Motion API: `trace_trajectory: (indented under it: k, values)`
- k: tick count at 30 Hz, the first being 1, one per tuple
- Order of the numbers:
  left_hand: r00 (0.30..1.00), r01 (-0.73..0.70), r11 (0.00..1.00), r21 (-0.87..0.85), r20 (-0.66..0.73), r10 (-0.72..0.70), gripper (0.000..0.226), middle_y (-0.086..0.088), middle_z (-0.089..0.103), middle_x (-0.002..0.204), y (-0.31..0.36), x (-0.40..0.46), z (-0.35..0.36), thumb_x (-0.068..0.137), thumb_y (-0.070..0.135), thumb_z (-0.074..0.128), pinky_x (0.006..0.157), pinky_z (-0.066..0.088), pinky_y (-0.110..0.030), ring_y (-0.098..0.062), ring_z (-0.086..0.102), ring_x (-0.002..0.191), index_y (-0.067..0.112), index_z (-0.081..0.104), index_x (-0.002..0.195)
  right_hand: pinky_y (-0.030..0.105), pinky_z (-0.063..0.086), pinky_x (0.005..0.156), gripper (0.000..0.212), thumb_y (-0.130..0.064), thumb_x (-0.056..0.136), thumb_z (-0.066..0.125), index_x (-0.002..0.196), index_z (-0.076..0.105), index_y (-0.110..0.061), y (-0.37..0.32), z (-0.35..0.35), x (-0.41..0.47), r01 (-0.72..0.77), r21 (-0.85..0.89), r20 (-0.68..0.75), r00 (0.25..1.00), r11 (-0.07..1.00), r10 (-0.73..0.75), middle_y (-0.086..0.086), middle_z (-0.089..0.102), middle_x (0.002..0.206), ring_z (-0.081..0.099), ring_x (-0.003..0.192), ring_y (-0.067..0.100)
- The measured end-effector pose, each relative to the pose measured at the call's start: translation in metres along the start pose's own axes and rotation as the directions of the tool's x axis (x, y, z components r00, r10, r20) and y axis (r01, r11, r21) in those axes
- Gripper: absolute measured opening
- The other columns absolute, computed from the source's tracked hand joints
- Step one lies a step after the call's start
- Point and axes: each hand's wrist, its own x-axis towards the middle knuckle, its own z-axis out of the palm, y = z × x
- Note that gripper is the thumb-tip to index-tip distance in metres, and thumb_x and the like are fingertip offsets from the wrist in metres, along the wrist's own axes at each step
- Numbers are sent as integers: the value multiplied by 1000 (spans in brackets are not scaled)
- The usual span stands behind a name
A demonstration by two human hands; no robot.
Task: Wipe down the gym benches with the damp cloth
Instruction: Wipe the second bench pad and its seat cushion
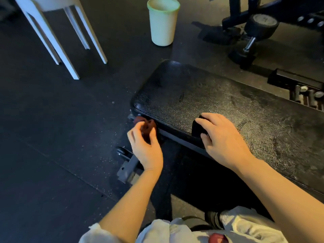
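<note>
A black padded gym bench runs from the middle of the view to the right, its top streaked with damp patches. My left hand pinches a dark red cloth against the bench's near side edge, close to its left end. The cloth is blurred. My right hand lies on the bench's near edge, with fingers and thumb curled round a black folded piece that drapes over the edge. What that piece is cannot be told.
A white tub with a green rim stands on the dark rubber floor beyond the bench. White stool legs are at top left. Black gym equipment with roller pads is at top right. The bench's foot with a wheel is below my left hand.
</note>
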Motion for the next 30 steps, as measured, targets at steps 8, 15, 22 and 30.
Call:
trace_trajectory:
  k: [8, 15, 22, 30]
  values:
    - [988, 143, 989, -33, 71, -140, 18, 7, 54, 102, 10, -22, 7, 90, 11, 64, 79, 52, -28, 1, 54, 87, 16, 59, 106, 40, 37, 105, 48, -11, 81, 69, 128, 59, -5, -21, 0, 38, 92, 24, 32, 995, 995, -93, 13, 55, 132, 48, 125, 32]
    - [982, 189, 981, 35, -32, -188, 17, 1, 56, 102, 17, 1, 14, 90, 13, 63, 76, 42, -10, -2, 51, 84, 14, 58, 106, 38, 34, 107, 46, -11, 85, 64, 131, 57, -4, -24, 4, 64, 99, 31, 82, 991, 995, -101, 14, 53, 134, 46, 127, 32]
    - [952, 282, 959, 18, -124, -278, 16, 5, 54, 99, 8, 22, 5, 91, 13, 63, 75, 39, -4, 11, 50, 87, 13, 56, 105, 40, 35, 107, 45, -14, 90, 60, 133, 54, -5, -31, 4, 79, 127, 35, 124, 984, 991, -130, 12, 50, 137, 43, 129, 31]
    - [951, 285, 955, -75, 142, -273, 43, 15, 51, 126, 17, 0, 0, 92, 11, 61, 92, 42, -9, 10, 49, 114, 24, 50, 131, 46, 45, 97, 38, -13, 88, 59, 125, 57, -3, -44, 18, 94, 117, 81, 56, 991, 990, -122, 15, 54, 126, 47, 118, 34]
